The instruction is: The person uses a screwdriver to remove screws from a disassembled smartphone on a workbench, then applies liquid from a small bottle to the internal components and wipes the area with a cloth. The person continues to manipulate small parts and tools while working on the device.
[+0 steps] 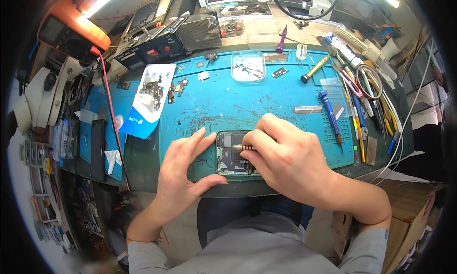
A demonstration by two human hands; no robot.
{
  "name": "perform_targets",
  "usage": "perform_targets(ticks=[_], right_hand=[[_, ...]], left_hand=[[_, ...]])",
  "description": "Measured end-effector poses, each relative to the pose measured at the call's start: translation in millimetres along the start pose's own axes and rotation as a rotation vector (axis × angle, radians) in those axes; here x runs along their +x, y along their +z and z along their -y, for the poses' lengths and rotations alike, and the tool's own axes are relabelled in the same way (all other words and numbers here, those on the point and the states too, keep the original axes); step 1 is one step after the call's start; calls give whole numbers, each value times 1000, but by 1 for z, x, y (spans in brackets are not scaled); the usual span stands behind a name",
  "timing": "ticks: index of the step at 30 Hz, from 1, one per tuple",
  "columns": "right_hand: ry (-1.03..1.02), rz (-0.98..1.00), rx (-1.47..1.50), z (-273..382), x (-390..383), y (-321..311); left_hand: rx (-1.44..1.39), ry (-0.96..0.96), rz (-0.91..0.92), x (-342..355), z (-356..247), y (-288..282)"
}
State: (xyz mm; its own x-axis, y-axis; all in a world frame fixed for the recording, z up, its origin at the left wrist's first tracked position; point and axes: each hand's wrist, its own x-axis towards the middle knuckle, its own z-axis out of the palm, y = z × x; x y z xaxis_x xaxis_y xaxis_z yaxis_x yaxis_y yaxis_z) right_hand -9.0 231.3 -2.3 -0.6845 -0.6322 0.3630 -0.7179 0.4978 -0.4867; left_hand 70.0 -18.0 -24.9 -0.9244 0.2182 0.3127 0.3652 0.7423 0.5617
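Note:
An opened smartphone (227,167) with a light green frame lies on the blue work mat (204,107), its inner parts bared. My right hand (297,162) reaches over its right side and hides much of that half. Thumb and forefinger pinch a slim screwdriver (245,148) with a ringed metal grip; its thin shaft points left across the phone's upper part. Whether the tip touches anything there cannot be made out. At the phone's left edge my left hand (177,171) is open and holds nothing, fingers stretched up and thumb toward the lower corner.
A clear tray (248,65) of small parts stands at the mat's back. Left are a white-and-blue sheet (150,100) with parts and an orange multimeter (71,33) with a red lead. A blue screwdriver (331,114) and several hand tools lie right. A metal strip (308,109) lies nearer.

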Motion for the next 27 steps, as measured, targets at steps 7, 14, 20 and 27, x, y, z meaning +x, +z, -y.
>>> perform_targets(ticks=[7,14,20,27], right_hand=[[-10,9,0,1,-1,-7],[-15,4,-12,-3,-3,4],[-11,-4,-15,-4,-4,2],[-22,-6,-12,-4,-4,6]], left_hand=[[-15,-22,-109,11,-3,-3],[-46,-63,-123,17,-3,-2],[-38,-59,-123,16,-2,-2],[-32,-50,-128,16,-1,-1]])
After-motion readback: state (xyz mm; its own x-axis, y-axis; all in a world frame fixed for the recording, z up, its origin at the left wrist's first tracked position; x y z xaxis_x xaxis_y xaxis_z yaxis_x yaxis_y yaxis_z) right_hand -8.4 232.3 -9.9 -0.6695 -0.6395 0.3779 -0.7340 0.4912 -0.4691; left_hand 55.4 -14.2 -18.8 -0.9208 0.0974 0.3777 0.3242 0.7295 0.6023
